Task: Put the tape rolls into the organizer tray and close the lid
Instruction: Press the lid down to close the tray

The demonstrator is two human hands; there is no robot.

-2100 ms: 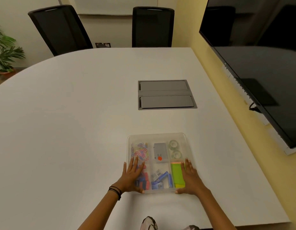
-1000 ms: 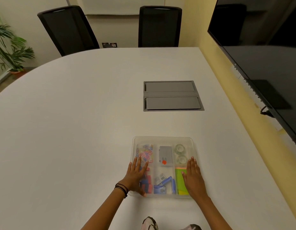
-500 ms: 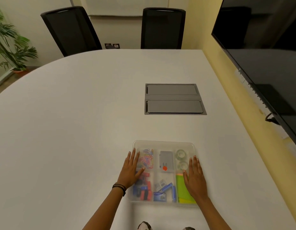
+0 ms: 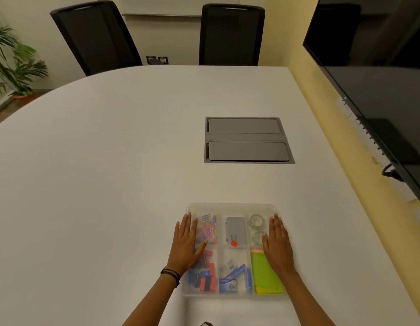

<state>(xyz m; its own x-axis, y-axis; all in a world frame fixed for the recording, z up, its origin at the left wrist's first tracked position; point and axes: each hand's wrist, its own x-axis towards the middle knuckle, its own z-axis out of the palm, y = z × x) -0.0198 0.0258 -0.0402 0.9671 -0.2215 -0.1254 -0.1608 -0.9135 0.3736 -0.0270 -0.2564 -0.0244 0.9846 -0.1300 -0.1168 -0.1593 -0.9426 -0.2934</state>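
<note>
A clear plastic organizer tray (image 4: 230, 206) sits near the table's front edge with its transparent lid lying over it. Two clear tape rolls (image 4: 257, 221) lie one behind the other in the far right compartment, seen through the lid. My left hand (image 4: 185, 245) rests flat on the lid's left side, fingers spread. My right hand (image 4: 278, 243) lies flat on the lid's right side, over the green notes. Other compartments hold coloured paper clips, a grey box, binder clips and staples.
A grey cable hatch (image 4: 248, 140) is set into the white table (image 4: 98, 172) beyond the tray. Two black chairs (image 4: 96, 34) stand at the far side. A large dark screen (image 4: 378, 78) hangs on the right wall. A plant (image 4: 13, 64) stands far left.
Both hands slid forward along the lid from its near edge to its middle, staying flat on top. The view shifted slightly; the tray stayed in place.
</note>
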